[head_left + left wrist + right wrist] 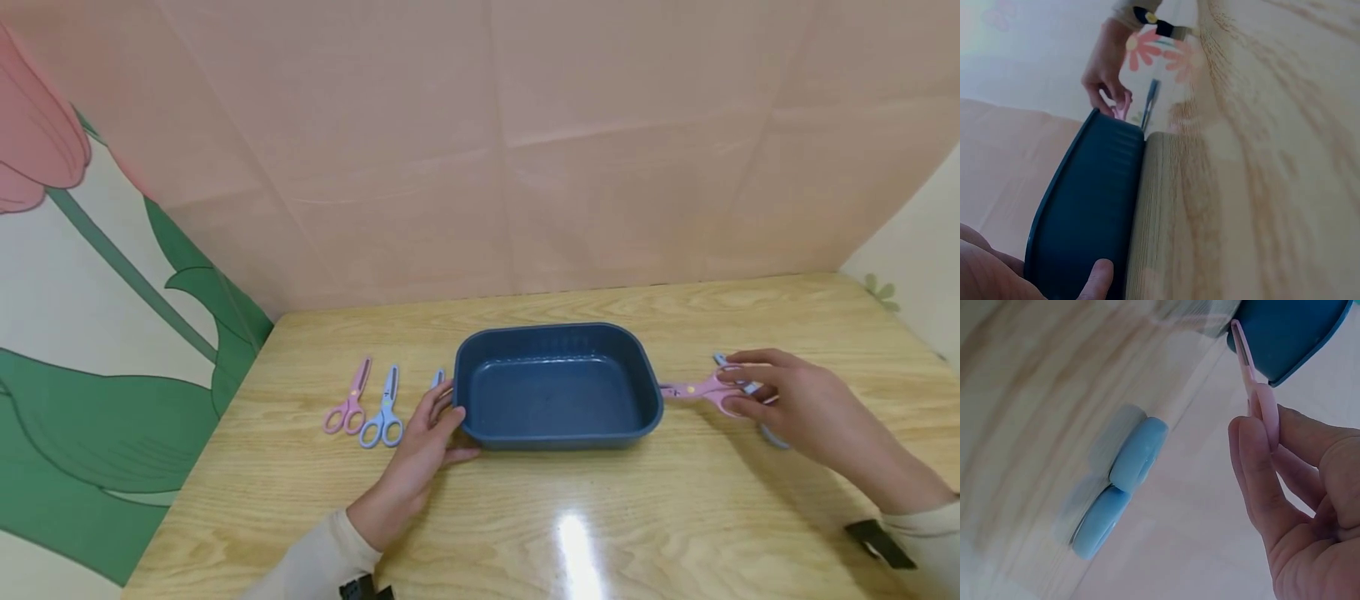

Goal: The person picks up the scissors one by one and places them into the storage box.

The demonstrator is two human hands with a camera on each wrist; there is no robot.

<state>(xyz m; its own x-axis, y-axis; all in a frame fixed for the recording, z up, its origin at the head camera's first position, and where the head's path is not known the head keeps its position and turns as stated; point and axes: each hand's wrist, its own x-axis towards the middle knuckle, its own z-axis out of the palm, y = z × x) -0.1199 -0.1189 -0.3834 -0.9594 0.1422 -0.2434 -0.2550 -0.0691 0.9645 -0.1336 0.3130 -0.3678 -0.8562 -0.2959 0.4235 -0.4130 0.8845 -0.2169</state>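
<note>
My left hand point(420, 446) grips the near left corner of a dark blue rectangular tub point(555, 442), with fingers along its left end and one digit on the long near wall. Pink scissors point(693, 389) are pinched by the handle loops in my right hand point(806, 408). Their closed blades point left, the tips right at the tub's right end. In the right wrist view the pink scissors point(1250, 372) overlap the tub's wall. Blue scissors point(776, 435) lie on the table beneath my right hand, partly hidden by it.
Left of the tub, pink scissors point(352, 400) and blue scissors point(386, 408) lie with loops toward me. Another blue pair point(438, 378) is mostly hidden behind my left hand. A pink covering point(517, 208) rises along the back of the wood-grain table point(510, 517).
</note>
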